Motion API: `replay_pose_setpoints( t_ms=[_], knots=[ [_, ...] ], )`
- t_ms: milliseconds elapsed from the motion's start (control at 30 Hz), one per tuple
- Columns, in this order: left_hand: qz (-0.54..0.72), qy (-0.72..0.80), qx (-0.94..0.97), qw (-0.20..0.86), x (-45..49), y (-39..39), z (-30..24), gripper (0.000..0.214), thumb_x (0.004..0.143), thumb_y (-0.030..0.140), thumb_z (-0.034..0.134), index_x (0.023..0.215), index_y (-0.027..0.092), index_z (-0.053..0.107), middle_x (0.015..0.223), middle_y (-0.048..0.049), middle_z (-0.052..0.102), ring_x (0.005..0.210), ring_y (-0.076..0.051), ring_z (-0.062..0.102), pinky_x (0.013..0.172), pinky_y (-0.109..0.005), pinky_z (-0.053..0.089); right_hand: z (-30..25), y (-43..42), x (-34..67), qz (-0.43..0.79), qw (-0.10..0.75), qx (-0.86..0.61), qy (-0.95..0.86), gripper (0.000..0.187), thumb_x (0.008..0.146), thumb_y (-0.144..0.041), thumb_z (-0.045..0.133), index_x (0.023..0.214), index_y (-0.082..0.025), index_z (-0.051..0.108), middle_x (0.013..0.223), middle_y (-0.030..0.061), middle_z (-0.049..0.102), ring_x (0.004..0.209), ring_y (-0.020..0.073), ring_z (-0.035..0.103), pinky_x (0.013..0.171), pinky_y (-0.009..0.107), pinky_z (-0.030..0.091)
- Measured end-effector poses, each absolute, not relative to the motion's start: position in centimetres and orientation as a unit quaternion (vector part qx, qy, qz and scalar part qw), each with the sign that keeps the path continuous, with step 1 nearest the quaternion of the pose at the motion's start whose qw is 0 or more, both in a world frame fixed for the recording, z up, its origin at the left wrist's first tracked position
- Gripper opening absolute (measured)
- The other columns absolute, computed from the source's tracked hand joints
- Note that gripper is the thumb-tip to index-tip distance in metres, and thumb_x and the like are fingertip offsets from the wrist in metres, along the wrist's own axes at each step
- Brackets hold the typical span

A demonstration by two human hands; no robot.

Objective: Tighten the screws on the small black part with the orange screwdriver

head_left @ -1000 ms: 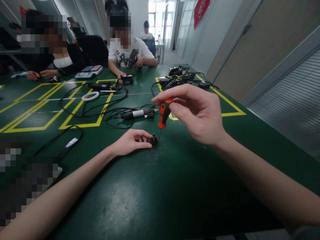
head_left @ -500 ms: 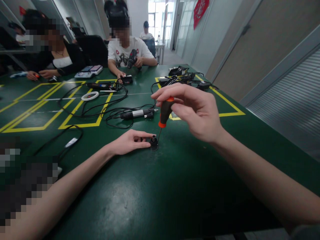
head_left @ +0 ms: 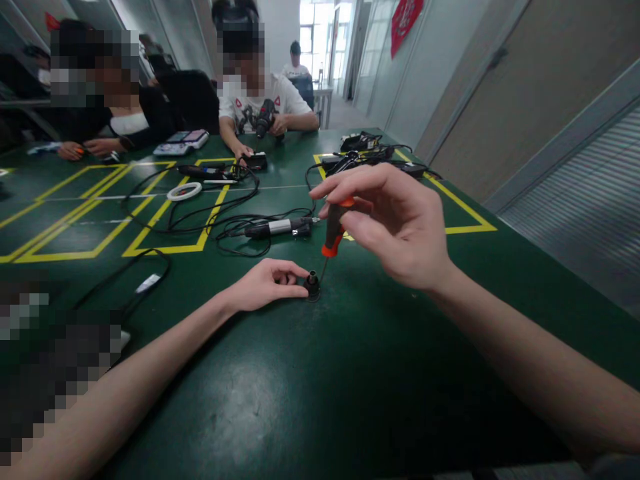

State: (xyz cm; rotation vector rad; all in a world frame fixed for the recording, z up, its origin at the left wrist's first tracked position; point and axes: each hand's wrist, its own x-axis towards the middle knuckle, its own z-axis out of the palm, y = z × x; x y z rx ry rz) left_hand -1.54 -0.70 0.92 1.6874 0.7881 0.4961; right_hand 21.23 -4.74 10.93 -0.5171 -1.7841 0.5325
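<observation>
Between thumb and fingers, my left hand (head_left: 264, 285) pinches a small black round part (head_left: 312, 287) with a short metal tube on top, resting on the green table (head_left: 320, 387). My right hand (head_left: 400, 223) is closed round the handle of a screwdriver (head_left: 333, 233), black with orange ends. Its thin shaft slants down to the right side of the black part. Whether the tip sits in a screw is too small to tell.
Beyond my hands lies a grey and black corded tool (head_left: 280, 228) with looped cable. A white ring (head_left: 184, 192) is farther left. More black devices and cables (head_left: 370, 157) lie at the back right. Across the table, a person (head_left: 265, 100) holds a black drill (head_left: 265, 119).
The view has shifted slightly, so everything sits a little farther right. My left hand keeps its pinch on the part. The screwdriver leans slightly more, still in my right hand.
</observation>
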Motion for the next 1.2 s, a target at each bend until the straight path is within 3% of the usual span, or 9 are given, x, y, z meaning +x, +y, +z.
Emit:
replay_pose_setpoints(
  t_ms=[100, 300, 467, 567, 700, 800, 933, 1067, 1200],
  knots=[
    [0.194, 0.322, 0.734, 0.566, -1.65, -0.62, 0.97, 0.043, 0.081, 0.043, 0.082, 0.110, 0.012, 0.078, 0.097, -0.0081, 0.076, 0.074, -0.013, 0.060, 0.064, -0.023, 0.045, 11.00, -4.79, 21.12, 0.207, 0.582, -0.231, -0.752, 0.006, 0.089, -0.023, 0.073, 0.094, -0.026, 0.073, 0.099, 0.0039, 0.072, 0.094, 0.0200, 0.070, 0.080, 0.035, 0.063],
    [0.174, 0.296, 0.770, 0.537, -1.81, -0.44, 1.40, 0.041, 0.087, 0.036, 0.075, 0.120, 0.012, 0.075, 0.115, -0.0098, 0.074, 0.084, -0.014, 0.062, 0.072, -0.024, 0.047, 11.18, -5.03, 21.27, 0.235, 0.572, -0.212, -0.757, 0.014, 0.098, -0.023, 0.063, 0.102, -0.028, 0.075, 0.100, 0.0037, 0.078, 0.088, 0.0201, 0.073, 0.073, 0.035, 0.064],
    [0.169, 0.315, 0.743, 0.565, -1.61, -0.68, 1.42, 0.057, 0.082, 0.038, 0.079, 0.133, 0.014, 0.068, 0.105, -0.0077, 0.074, 0.075, -0.012, 0.059, 0.065, -0.023, 0.043, 11.31, -4.85, 21.37, 0.171, 0.587, -0.207, -0.764, 0.008, 0.089, -0.021, 0.074, 0.091, -0.027, 0.079, 0.095, 0.0038, 0.074, 0.089, 0.0200, 0.070, 0.072, 0.034, 0.061],
    [0.214, 0.319, 0.723, 0.575, -1.26, -0.93, 1.23, 0.052, 0.075, 0.035, 0.085, 0.120, 0.013, 0.071, 0.102, -0.0072, 0.074, 0.076, -0.011, 0.059, 0.066, -0.023, 0.044, 11.42, -4.91, 21.45, 0.174, 0.582, -0.219, -0.764, 0.012, 0.090, -0.021, 0.073, 0.096, -0.028, 0.080, 0.096, 0.0036, 0.075, 0.086, 0.0194, 0.070, 0.071, 0.034, 0.062],
    [0.232, 0.336, 0.721, 0.560, -1.11, -0.96, 0.88, 0.043, 0.072, 0.038, 0.087, 0.104, 0.012, 0.072, 0.078, 0.0005, 0.067, 0.065, -0.009, 0.052, 0.059, -0.022, 0.038, 11.49, -5.24, 21.50, 0.237, 0.560, -0.213, -0.765, 0.018, 0.098, -0.023, 0.063, 0.108, -0.028, 0.077, 0.100, 0.0041, 0.079, 0.083, 0.0199, 0.075, 0.067, 0.034, 0.064],
    [0.228, 0.339, 0.717, 0.565, -1.22, -0.86, 0.81, 0.044, 0.071, 0.038, 0.088, 0.103, 0.012, 0.073, 0.070, 0.0039, 0.061, 0.062, -0.008, 0.050, 0.057, -0.021, 0.035, 11.46, -5.31, 21.39, 0.234, 0.563, -0.210, -0.764, 0.012, 0.094, -0.023, 0.070, 0.101, -0.027, 0.078, 0.102, 0.0045, 0.079, 0.093, 0.0224, 0.075, 0.078, 0.038, 0.065],
    [0.224, 0.341, 0.703, 0.582, -1.33, -0.78, 0.92, 0.040, 0.070, 0.038, 0.089, 0.095, 0.011, 0.074, 0.071, 0.0026, 0.063, 0.060, -0.007, 0.047, 0.057, -0.021, 0.034, 11.48, -5.12, 21.27, 0.204, 0.574, -0.218, -0.762, 0.012, 0.085, -0.020, 0.079, 0.095, -0.029, 0.080, 0.101, 0.0034, 0.077, 0.097, 0.0231, 0.074, 0.084, 0.039, 0.064],
    [0.223, 0.335, 0.685, 0.608, -1.32, -0.72, 1.07, 0.037, 0.068, 0.037, 0.089, 0.088, 0.011, 0.074, 0.084, -0.0022, 0.071, 0.062, -0.006, 0.047, 0.060, -0.022, 0.037, 11.56, -5.14, 21.36, 0.220, 0.568, -0.217, -0.763, 0.018, 0.089, -0.019, 0.074, 0.103, -0.028, 0.081, 0.101, 0.0032, 0.078, 0.094, 0.0219, 0.075, 0.083, 0.038, 0.065],
    [0.216, 0.349, 0.687, 0.599, -1.32, -0.78, 1.29, 0.036, 0.069, 0.034, 0.088, 0.092, 0.010, 0.074, 0.070, 0.0019, 0.064, 0.059, -0.007, 0.045, 0.058, -0.022, 0.034, 11.62, -5.36, 21.49, 0.252, 0.541, -0.220, -0.772, 0.020, 0.095, -0.020, 0.065, 0.108, -0.025, 0.080, 0.108, 0.0048, 0.080, 0.100, 0.0221, 0.075, 0.083, 0.037, 0.065]
  ],
)
